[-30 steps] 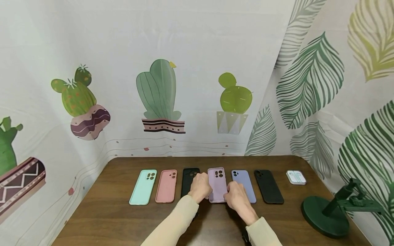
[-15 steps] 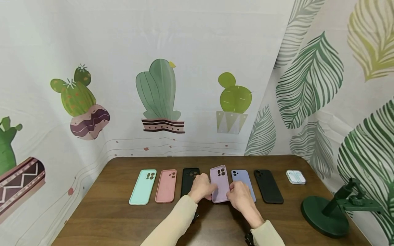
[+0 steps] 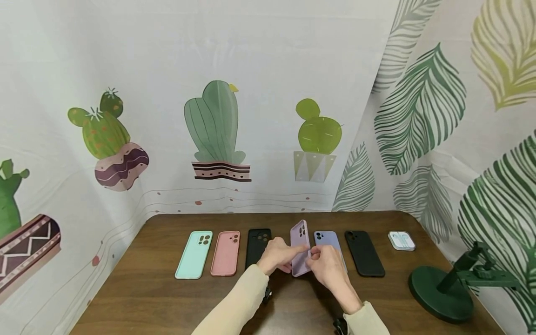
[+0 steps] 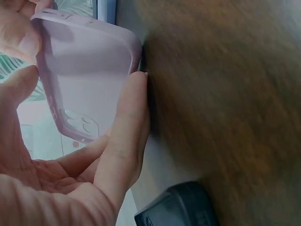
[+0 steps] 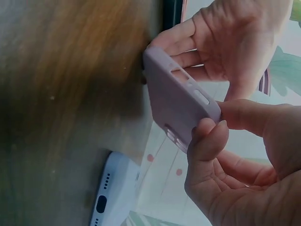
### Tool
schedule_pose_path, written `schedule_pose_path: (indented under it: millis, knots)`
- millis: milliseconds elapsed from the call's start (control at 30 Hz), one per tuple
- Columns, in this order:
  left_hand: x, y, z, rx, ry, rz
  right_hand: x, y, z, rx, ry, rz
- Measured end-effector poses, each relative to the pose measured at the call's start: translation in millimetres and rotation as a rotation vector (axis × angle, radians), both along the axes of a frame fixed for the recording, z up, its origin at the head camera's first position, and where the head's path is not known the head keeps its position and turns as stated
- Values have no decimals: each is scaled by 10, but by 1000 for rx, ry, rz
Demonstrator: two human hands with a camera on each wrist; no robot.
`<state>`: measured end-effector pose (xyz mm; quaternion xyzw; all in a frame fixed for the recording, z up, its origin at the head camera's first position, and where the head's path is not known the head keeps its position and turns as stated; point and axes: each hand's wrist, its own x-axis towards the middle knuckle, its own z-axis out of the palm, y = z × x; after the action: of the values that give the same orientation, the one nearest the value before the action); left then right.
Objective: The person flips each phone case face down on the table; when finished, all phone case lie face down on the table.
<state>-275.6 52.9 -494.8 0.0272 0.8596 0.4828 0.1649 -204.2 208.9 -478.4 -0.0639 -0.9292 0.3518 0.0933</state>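
Note:
A light purple phone case (image 3: 299,246) stands tilted on its long left edge, its hollow side turned toward my left hand (image 3: 276,256). My right hand (image 3: 328,267) pinches its raised near right corner between thumb and finger. In the left wrist view, the left fingers (image 4: 129,113) lie straight along the lower edge of the case (image 4: 84,61). The left thumb reaches up close to its upper edge. The right wrist view shows the camera cutout and the slots in the bottom end of the case (image 5: 176,94).
Left of the hands lie a mint phone case (image 3: 194,256), a pink one (image 3: 225,253) and a black one (image 3: 254,246). To the right are a blue case (image 3: 328,239), another black case (image 3: 365,253), white boxed earphones (image 3: 402,241) and a green stand (image 3: 441,293).
The purple case has gone from lying flat to tilted steeply, its right edge lifted by the right hand. The left thumb has reached out toward the raised edge.

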Motion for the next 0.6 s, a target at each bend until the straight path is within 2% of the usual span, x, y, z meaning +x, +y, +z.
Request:
schedule_pose_path:
  millis: [233, 333, 600]
  knots:
    - [-11, 6, -28, 103, -52, -30, -23, -25, 22, -34, -11, -3]
    - [-12, -6, -23, 122, -71, -44, -19, -29, 41, -54, -8, 5]
    - [-32, -72, -34, 208, -115, -64, -8, -43, 46, -152, 0, 64]
